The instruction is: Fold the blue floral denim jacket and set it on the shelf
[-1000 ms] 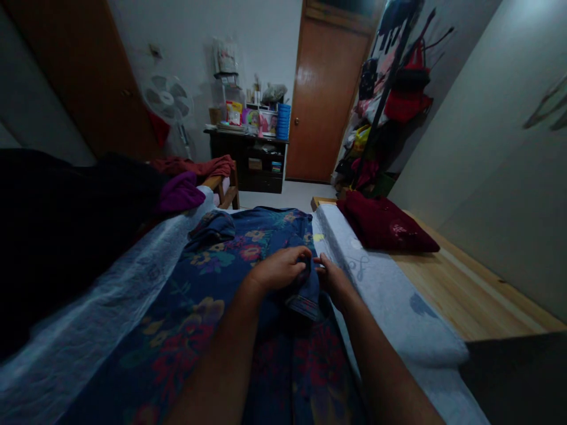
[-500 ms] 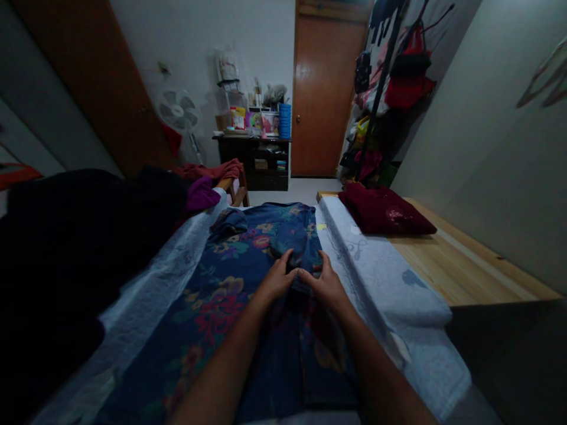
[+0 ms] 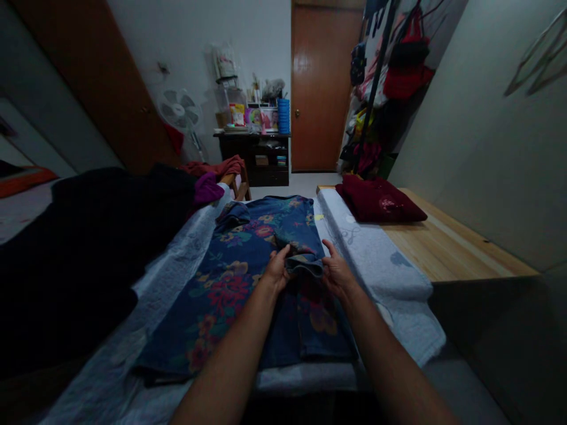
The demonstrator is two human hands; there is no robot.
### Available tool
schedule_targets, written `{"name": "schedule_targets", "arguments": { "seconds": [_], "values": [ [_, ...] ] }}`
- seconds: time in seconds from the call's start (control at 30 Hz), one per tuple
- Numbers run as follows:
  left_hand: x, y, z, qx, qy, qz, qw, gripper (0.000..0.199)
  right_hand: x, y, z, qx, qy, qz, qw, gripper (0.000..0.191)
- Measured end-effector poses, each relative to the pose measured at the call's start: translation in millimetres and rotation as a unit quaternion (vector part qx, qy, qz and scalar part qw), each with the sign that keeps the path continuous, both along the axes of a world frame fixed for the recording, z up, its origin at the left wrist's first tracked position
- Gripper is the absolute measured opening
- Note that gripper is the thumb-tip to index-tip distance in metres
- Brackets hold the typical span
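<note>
Dim room [image 3: 257, 35], cuff [image 3: 305, 267] (now between hands [image 3: 277, 269] [image 3: 338, 274])

Dim indoor shot, cool bluish cast. Light looks strongest on the pale wall [image 3: 447, 136] at upper right; source itself out of frame. Soft sheen on the orange-brown door [image 3: 325, 88]. Left side very dark: black cloth [image 3: 97, 236] there loses nearly all fold detail. Heavy shadow under the wooden board [image 3: 460, 251], lower right. Hanger shapes on the right wall smeared. Wide-angle stretch toward edges, door frame at left leaning. Fine detail soft, small items at back hard to read.
</note>
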State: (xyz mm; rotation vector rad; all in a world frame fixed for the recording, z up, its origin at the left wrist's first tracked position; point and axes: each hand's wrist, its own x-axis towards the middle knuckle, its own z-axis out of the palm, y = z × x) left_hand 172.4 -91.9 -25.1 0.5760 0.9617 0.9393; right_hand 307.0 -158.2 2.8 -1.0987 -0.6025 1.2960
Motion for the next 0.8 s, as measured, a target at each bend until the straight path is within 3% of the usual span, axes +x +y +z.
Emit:
{"name": "schedule_targets", "arguments": {
  "seconds": [0.1,0.2,0.27,0.4,0.5,0.63,0.8],
  "values": [
    [-0.9,-7.3,-7.9,-0.019,0.007,0.003,1.000,0.054,5.4,-14.1,-10.4,-0.014,-0.073,0.038,0.996,0.066],
    [1.5,-14.2,-11.0,0.002,0.045,0.056,0.997,0.080,13.5,-19.3,-20.5,0.000,-0.180,0.043,0.983,0.037],
    [1.5,-18.2,-9.5,0.041,0.072,0.073,0.994,0.088,18.4,-20.2,-24.0,0.007,-0.210,0.035,0.977,0.029],
    [-6.5,-26.0,-7.1,0.131,0.108,-0.009,0.985,0.064,23.4,-23.5,-30.6,-0.021,-0.229,0.027,0.973,0.040],
    [-15.3,-33.3,-11.0,0.162,0.201,-0.046,0.965,0.048,25.0,-28.4,-40.2,-0.039,-0.346,0.009,0.937,0.035],
    [-22.1,-43.4,-16.6,0.176,0.283,-0.063,0.941,0.057,25.8,-33.7,-49.1,-0.054,-0.466,0.003,0.883,0.048],
    [-24.8,-48.9,-17.6,0.242,0.292,-0.079,0.922,0.065,25.3,-36.6,-42.9,-0.054,-0.466,0.018,0.883,0.049]
  ]
}}
